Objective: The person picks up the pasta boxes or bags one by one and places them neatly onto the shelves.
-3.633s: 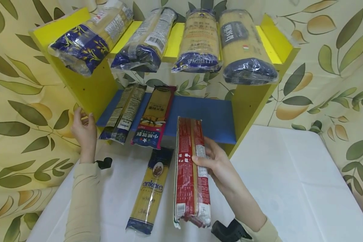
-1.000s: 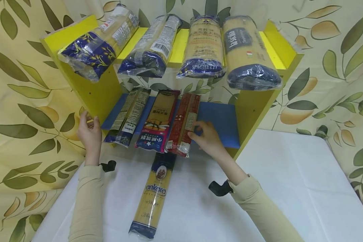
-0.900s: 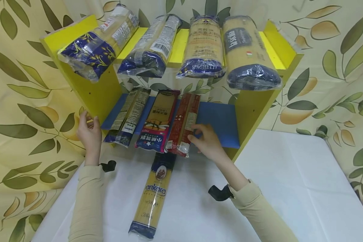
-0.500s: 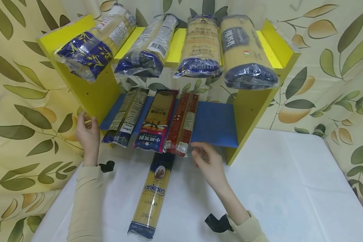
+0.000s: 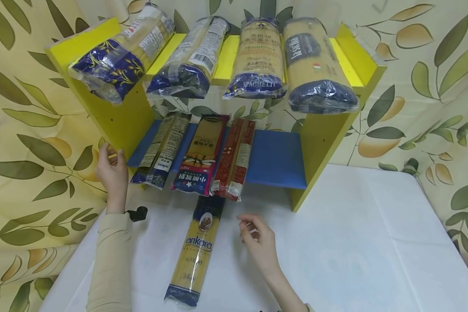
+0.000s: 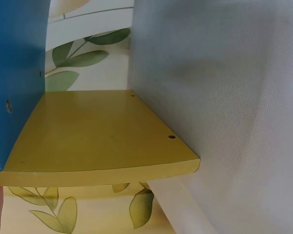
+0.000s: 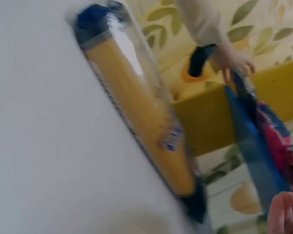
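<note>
My right hand (image 5: 260, 242) hovers over the white table with loosely curled fingers and nothing in them. Just left of it lies a yellow spaghetti packet marked "ankara" (image 5: 196, 251), its far end under the shelf front; in the right wrist view this packet (image 7: 136, 107) appears blurred. My left hand (image 5: 115, 177) stays beside the outer face of the rack's yellow left panel (image 5: 117, 117), fingers loosely bent. On the blue lower shelf (image 5: 278, 158) lie a red noodle packet (image 5: 234, 158), a pink-and-blue pasta packet (image 5: 200, 156) and a dark-ended pasta packet (image 5: 163, 149).
Several large spaghetti bags, one marked "SPAGHETTI" (image 5: 257, 58), lie along the yellow upper shelf (image 5: 223, 58), their ends jutting over its front. The rack's right panel (image 5: 323, 138) bounds the blue shelf. Leaf-patterned cloth (image 5: 405, 86) hangs behind.
My right hand set the red packet on the blue shelf beside the pink-and-blue one, let go, and drew back down over the table. The left hand has kept its place by the panel.
</note>
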Tool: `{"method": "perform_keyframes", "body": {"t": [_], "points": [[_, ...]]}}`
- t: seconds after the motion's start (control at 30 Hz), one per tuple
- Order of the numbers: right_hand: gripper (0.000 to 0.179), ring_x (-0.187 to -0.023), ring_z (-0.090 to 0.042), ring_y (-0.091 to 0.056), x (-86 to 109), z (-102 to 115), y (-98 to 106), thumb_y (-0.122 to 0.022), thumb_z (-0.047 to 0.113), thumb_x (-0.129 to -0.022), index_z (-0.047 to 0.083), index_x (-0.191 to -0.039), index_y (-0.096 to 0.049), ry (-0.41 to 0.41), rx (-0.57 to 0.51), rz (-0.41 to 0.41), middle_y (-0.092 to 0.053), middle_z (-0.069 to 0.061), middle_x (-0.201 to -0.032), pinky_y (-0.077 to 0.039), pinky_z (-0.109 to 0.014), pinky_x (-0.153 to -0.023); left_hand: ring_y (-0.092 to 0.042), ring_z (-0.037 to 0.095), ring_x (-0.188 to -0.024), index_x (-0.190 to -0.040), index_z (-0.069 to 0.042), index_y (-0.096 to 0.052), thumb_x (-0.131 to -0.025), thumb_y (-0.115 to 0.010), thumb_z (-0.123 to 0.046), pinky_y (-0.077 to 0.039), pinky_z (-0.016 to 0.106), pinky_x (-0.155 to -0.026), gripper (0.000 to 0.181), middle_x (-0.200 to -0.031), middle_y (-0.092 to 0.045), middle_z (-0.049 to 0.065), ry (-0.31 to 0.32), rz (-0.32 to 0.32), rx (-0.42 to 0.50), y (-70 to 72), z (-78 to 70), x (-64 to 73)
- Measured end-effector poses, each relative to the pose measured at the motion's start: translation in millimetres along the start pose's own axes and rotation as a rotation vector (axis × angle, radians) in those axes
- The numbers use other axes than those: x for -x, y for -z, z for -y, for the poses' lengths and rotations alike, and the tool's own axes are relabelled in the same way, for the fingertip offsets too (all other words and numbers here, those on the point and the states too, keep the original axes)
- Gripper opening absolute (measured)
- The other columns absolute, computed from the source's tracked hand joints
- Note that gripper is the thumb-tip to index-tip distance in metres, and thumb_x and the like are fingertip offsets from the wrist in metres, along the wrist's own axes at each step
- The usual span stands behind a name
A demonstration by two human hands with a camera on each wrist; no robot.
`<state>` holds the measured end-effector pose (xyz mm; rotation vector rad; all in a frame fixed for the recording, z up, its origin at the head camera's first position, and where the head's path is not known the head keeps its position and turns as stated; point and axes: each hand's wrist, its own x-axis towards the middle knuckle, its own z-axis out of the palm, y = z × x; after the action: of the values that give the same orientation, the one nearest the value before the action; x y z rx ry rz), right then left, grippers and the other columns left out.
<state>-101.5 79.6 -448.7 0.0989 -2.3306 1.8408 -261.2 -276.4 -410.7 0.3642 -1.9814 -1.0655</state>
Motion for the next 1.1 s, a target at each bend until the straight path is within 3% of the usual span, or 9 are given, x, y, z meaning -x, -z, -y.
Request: {"method": "perform_keyframes", "body": {"t": [0.17,0.33,0.63,0.87,1.1], "points": [[0.03,-0.084,-0.009,-0.057,10.5,-12,-12,-0.059,-0.001,-0.086,0.016,-0.109,-0.066,-0.03,0.066,0.043,-0.062,-0.001,-0.095,-0.049,-0.02,-0.072,-0.048,-0.02,-0.073,-0.125,-0.008,-0.06,-0.094,-0.058,-0.018,-0.041,0.002,-0.071,0.033,-0.102,-0.066,0.011,-0.002,0.005,0.005,-0.5,-1.9,1.2],[0.037,-0.091,-0.014,-0.059,19.1,-22,-25,-0.06,0.0,-0.085,0.014,-0.119,-0.06,-0.075,0.105,0.147,-0.062,-0.008,-0.107,-0.05,-0.022,-0.078,-0.048,-0.021,-0.073,-0.125,-0.008,-0.06,-0.094,-0.057,-0.019,-0.041,0.003,-0.072,0.033,-0.102,-0.065,0.01,-0.001,0.009,-0.001,-0.9,-3.5,1.6],[0.048,-0.097,-0.013,-0.06,28.5,-30,-49,-0.063,0.014,-0.086,0.011,-0.132,-0.051,-0.203,0.117,0.297,-0.059,-0.007,-0.124,-0.052,-0.018,-0.08,-0.047,-0.02,-0.073,-0.125,-0.011,-0.061,-0.094,-0.057,-0.021,-0.042,0.003,-0.071,0.033,-0.103,-0.065,0.013,-0.007,0.006,0.011,-3.3,-2.9,2.7],[0.054,-0.095,-0.017,-0.059,30.5,-30,-64,-0.066,0.011,-0.082,0.004,-0.132,-0.049,-0.216,0.095,0.298,-0.058,-0.012,-0.12,-0.053,-0.015,-0.074,-0.048,-0.018,-0.073,-0.125,-0.01,-0.061,-0.093,-0.058,-0.019,-0.043,0.004,-0.071,0.033,-0.1,-0.064,0.008,0.013,-0.002,0.022,-2.9,-2.7,3.2],[0.067,-0.086,-0.016,-0.052,23.0,-20,-79,-0.073,0.024,-0.077,0.008,-0.137,-0.048,-0.231,0.264,0.284,-0.053,-0.011,-0.108,-0.048,-0.023,-0.063,-0.048,-0.019,-0.072,-0.124,-0.009,-0.061,-0.093,-0.057,-0.018,-0.043,0.004,-0.071,0.033,-0.096,-0.06,-0.001,0.017,-0.018,0.013,-2.0,-0.5,1.7]]}}
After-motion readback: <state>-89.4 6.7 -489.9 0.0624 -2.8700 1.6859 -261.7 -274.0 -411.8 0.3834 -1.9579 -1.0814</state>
